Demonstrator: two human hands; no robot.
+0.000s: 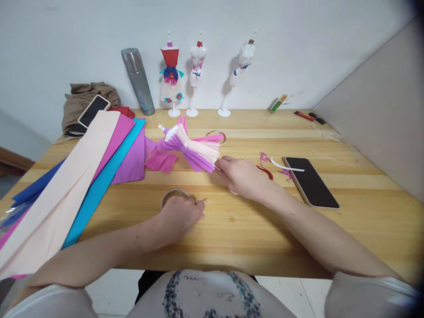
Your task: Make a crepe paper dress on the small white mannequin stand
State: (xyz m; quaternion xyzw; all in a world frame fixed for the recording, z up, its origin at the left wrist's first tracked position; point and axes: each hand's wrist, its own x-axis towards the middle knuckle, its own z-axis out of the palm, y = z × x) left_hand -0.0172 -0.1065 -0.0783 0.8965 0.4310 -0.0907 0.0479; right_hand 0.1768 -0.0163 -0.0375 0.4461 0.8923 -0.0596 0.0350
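My right hand (243, 176) is closed around the lower end of a small dress-form mannequin (170, 132), holding it tilted with its neck to the left. The mannequin wears a pleated dress (195, 152) of purple, pink and cream crepe paper, its skirt fanned toward my fingers. A bit of white shows under that hand; the stand is mostly hidden. Lower left, my left hand (179, 216) is closed, knuckles up, on a roll of tape (172, 192) whose rim shows behind it. Its curled fingers are hidden. Beside the dress lies a dark pink crepe piece (162, 161).
Long crepe paper strips (82, 185) cover the table's left side. Three mannequins (171, 75) and a thermos (138, 81) stand along the wall. On the right lie a phone (313, 183), orange-handled scissors (266, 172) and purple scraps (286, 173). Another ring (221, 134) rests behind the dress.
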